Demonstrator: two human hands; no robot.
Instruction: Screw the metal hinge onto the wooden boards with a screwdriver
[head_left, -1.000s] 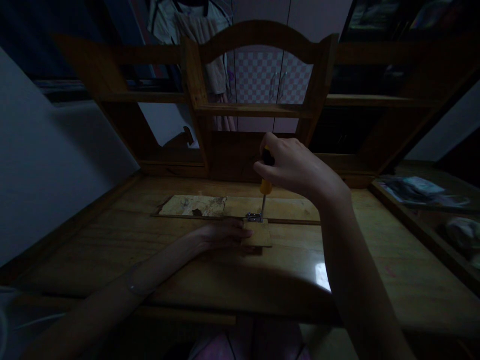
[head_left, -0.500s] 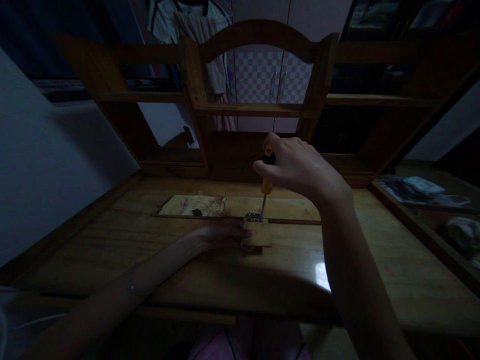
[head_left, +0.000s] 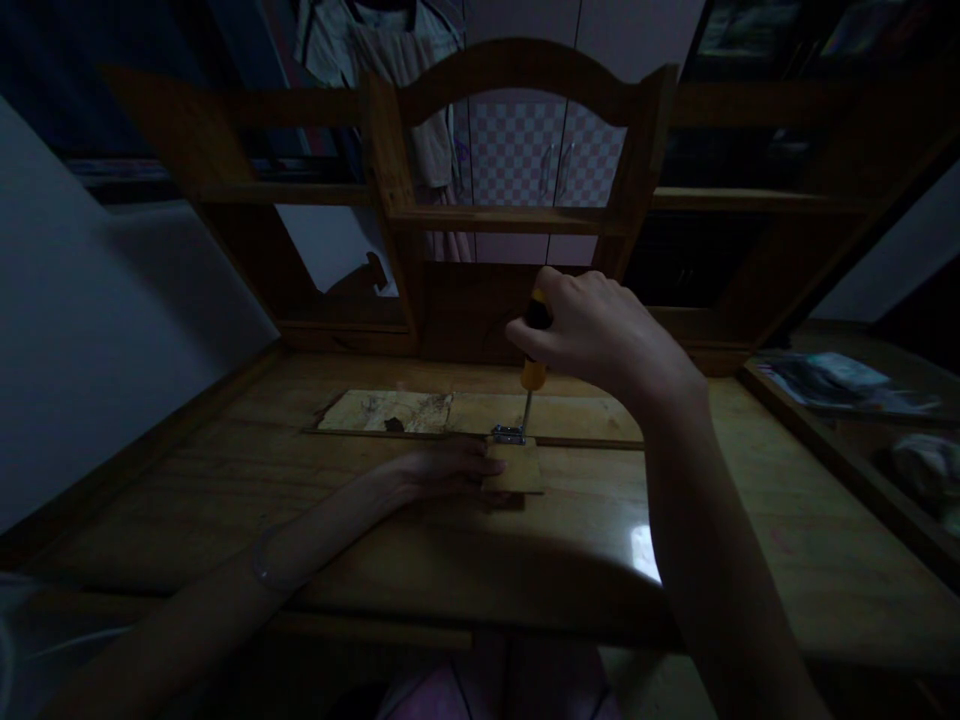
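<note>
My right hand (head_left: 592, 320) is closed around the yellow-and-black handle of a screwdriver (head_left: 533, 372), held nearly upright. Its shaft runs down to a small metal hinge (head_left: 508, 434), meeting it at the right end. The hinge lies where a small square wooden piece (head_left: 517, 468) meets a long wooden board (head_left: 555, 415). With its thumb on top, my left hand (head_left: 450, 466) grips the small piece from the left side; its other fingers are partly hidden. The board's left part has a torn, rough surface with a dark hole.
All this rests on a wooden desk (head_left: 300, 500). Behind it rises a wooden shelf unit (head_left: 510, 218). A tray-like ledge with papers (head_left: 847, 372) and a bundled item (head_left: 930, 470) is on the right. A wall (head_left: 112, 320) stands at the left.
Almost nothing differs. My right hand keeps the screwdriver on the hinge with only a slight shift of the fingers; my left hand stays on the small wooden piece.
</note>
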